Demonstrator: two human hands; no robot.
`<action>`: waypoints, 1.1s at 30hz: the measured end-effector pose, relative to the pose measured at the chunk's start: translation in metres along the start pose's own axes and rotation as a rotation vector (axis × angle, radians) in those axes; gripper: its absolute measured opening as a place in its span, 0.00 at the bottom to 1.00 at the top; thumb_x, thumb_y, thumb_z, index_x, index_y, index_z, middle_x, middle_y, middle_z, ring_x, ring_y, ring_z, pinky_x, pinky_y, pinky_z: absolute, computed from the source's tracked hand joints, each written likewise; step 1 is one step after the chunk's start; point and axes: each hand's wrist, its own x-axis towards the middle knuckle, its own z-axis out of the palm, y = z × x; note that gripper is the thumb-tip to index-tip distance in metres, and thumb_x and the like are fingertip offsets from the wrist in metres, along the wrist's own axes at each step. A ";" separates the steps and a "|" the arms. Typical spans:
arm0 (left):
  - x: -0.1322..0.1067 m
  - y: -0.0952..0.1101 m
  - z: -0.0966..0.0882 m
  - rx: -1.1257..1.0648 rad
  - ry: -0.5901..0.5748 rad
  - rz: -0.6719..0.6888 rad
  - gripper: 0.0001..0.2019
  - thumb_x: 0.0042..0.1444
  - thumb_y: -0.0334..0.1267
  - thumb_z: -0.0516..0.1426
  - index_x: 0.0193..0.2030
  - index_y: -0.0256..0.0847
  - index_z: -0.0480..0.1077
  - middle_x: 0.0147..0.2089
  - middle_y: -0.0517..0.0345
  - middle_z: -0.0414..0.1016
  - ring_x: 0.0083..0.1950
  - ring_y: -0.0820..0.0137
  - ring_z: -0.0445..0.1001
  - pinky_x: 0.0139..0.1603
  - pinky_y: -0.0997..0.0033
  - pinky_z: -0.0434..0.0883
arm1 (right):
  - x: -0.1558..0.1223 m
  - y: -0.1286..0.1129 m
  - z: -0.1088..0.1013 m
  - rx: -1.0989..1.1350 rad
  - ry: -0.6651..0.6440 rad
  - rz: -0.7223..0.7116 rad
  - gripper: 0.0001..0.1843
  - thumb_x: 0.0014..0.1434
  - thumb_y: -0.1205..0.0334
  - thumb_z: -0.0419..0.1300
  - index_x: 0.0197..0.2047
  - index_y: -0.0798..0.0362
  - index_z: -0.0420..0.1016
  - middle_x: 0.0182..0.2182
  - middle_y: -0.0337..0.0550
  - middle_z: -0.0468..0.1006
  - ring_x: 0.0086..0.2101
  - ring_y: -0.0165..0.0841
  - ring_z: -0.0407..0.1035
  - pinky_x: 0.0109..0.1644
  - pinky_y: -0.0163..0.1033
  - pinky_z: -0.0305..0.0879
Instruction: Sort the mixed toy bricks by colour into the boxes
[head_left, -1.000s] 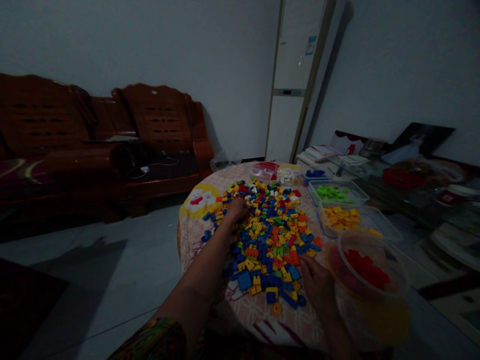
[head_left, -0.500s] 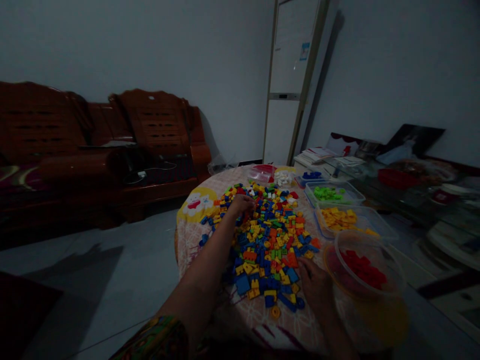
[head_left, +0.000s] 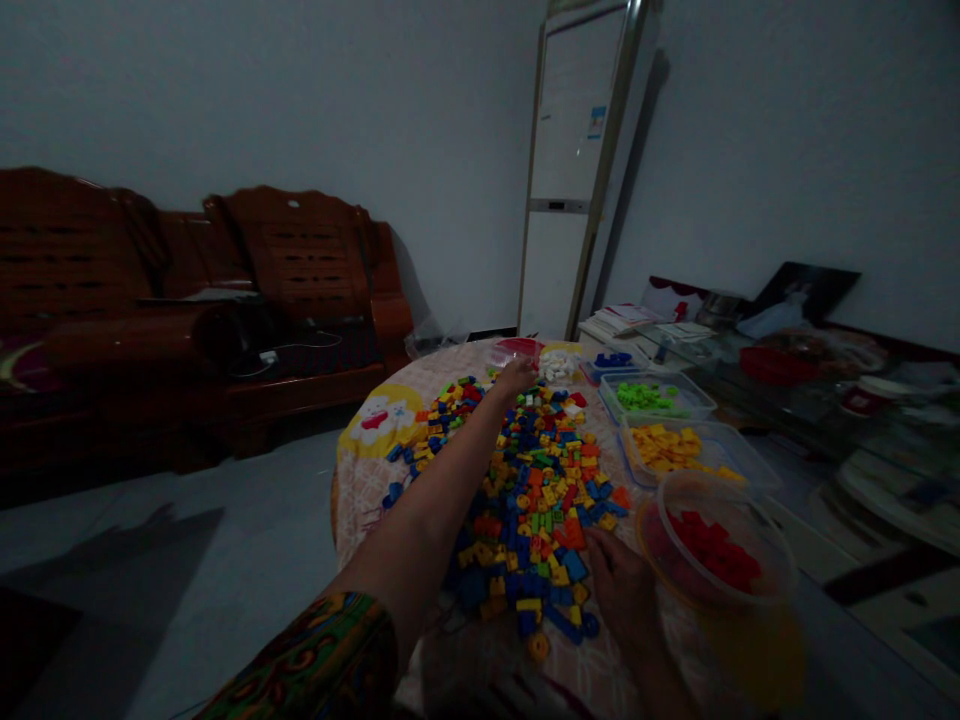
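Observation:
A heap of small coloured building bricks (head_left: pixel 536 480) covers a round table with a patterned cloth (head_left: pixel 375 470). My left hand (head_left: pixel 516 377) is stretched far across the heap to its back edge, close to a red-lidded tub (head_left: pixel 510 350) and a tub of white bricks (head_left: pixel 559 364); its fingers are curled, and what they hold is too small to see. My right hand (head_left: pixel 619 585) rests flat on the near right side of the heap, beside a round clear tub of red bricks (head_left: pixel 712 550).
Clear tubs of yellow bricks (head_left: pixel 667 445), green bricks (head_left: pixel 645 395) and blue bricks (head_left: pixel 611 360) line the table's right side. A wooden sofa (head_left: pixel 187 310) stands at the left, a tall white cabinet unit (head_left: pixel 570 170) at the back, a cluttered glass table (head_left: pixel 825 380) on the right.
My left hand has moved from the middle left of the heap forward and right to its far edge by the back tubs. The right hand has barely shifted.

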 end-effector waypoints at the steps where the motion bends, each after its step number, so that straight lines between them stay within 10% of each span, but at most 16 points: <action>1: -0.010 -0.003 -0.003 -0.021 -0.006 -0.009 0.23 0.59 0.38 0.61 0.60 0.32 0.68 0.55 0.43 0.76 0.50 0.64 0.77 0.50 0.65 0.74 | 0.000 0.000 0.000 -0.001 -0.009 -0.001 0.20 0.68 0.54 0.50 0.45 0.52 0.82 0.40 0.48 0.85 0.38 0.39 0.80 0.41 0.39 0.74; 7: -0.093 -0.010 -0.060 0.068 0.059 0.154 0.26 0.58 0.40 0.58 0.64 0.36 0.67 0.62 0.43 0.72 0.60 0.57 0.73 0.58 0.58 0.72 | -0.001 0.003 0.001 -0.014 -0.012 -0.009 0.19 0.67 0.55 0.50 0.45 0.52 0.82 0.41 0.49 0.84 0.39 0.39 0.80 0.43 0.40 0.74; 13: -0.190 -0.048 -0.125 0.621 0.518 0.083 0.24 0.61 0.39 0.53 0.63 0.36 0.68 0.62 0.43 0.72 0.62 0.56 0.71 0.65 0.54 0.67 | -0.002 0.003 -0.001 -0.022 0.002 -0.001 0.21 0.66 0.53 0.51 0.45 0.54 0.82 0.41 0.51 0.85 0.38 0.41 0.80 0.43 0.41 0.74; 19: -0.254 -0.100 -0.123 0.766 0.516 -0.096 0.23 0.64 0.44 0.50 0.61 0.37 0.68 0.62 0.42 0.72 0.65 0.55 0.69 0.66 0.52 0.65 | -0.001 0.002 -0.003 -0.029 -0.024 0.019 0.22 0.66 0.51 0.50 0.45 0.54 0.82 0.40 0.51 0.85 0.37 0.41 0.80 0.39 0.40 0.73; 24: -0.248 -0.111 -0.091 0.755 0.430 -0.061 0.27 0.63 0.45 0.52 0.65 0.34 0.63 0.67 0.37 0.65 0.69 0.53 0.63 0.69 0.48 0.61 | -0.001 0.002 -0.003 -0.041 -0.005 -0.001 0.22 0.66 0.51 0.51 0.44 0.55 0.82 0.39 0.52 0.85 0.36 0.41 0.80 0.38 0.39 0.72; 33: -0.161 -0.090 -0.066 0.662 0.349 0.120 0.24 0.62 0.39 0.54 0.64 0.34 0.65 0.66 0.39 0.67 0.68 0.56 0.65 0.69 0.52 0.62 | 0.000 0.002 -0.004 -0.039 0.010 0.003 0.22 0.65 0.51 0.51 0.43 0.55 0.82 0.36 0.50 0.85 0.34 0.40 0.80 0.37 0.39 0.72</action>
